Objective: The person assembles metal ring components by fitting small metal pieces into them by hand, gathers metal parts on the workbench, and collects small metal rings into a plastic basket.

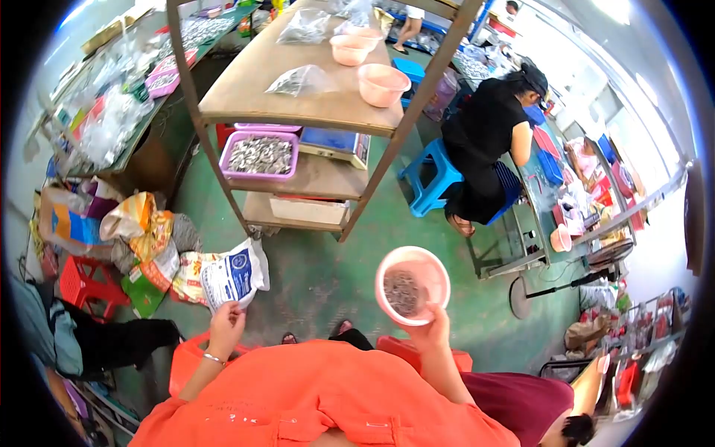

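My right hand [430, 328] grips the rim of a pink plastic bowl [439, 272] in front of my body. Inside the bowl lies a heap of small brownish-grey pieces [403, 291], too small to name. On the other side, my left hand [228, 322] has its fingers drawn together at the lower edge of a white and blue printed sack [237, 274]. Whether the fingers pinch the sack or something else is too small to tell.
Ahead stands a metal-framed shelf [294, 108] with bowls, bags and a purple basket [259, 176]. A person in black sits on a blue stool [432, 182] at the right bench. A red stool [89, 287] and filled bags are at left; people sit close on both sides.
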Tool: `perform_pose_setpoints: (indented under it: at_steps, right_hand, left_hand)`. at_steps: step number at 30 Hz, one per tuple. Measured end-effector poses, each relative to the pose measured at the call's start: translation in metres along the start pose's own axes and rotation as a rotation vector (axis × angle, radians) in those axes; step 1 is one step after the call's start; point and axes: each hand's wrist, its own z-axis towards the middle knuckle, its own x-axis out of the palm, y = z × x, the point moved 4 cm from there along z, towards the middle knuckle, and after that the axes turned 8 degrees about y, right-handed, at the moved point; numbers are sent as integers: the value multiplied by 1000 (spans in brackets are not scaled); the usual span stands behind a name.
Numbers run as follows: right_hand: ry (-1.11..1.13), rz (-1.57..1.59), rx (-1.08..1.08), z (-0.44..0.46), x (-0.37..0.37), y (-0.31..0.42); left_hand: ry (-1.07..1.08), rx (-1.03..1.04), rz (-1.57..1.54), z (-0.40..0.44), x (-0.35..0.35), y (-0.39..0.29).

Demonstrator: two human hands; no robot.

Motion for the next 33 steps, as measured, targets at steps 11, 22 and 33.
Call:
perform_pose_setpoints:
  at_steps: [11, 22, 33]
  right_hand:
    - [14, 13, -287, 77, -78, 163]
    - [311, 30, -230, 283, -41, 302]
    - [200, -295, -472, 445, -21, 400]
  left_hand:
    - [459, 123, 32, 172, 195, -129]
    - [1104, 366, 321, 337, 463, -251]
    - [1147, 148, 765, 576, 628, -220]
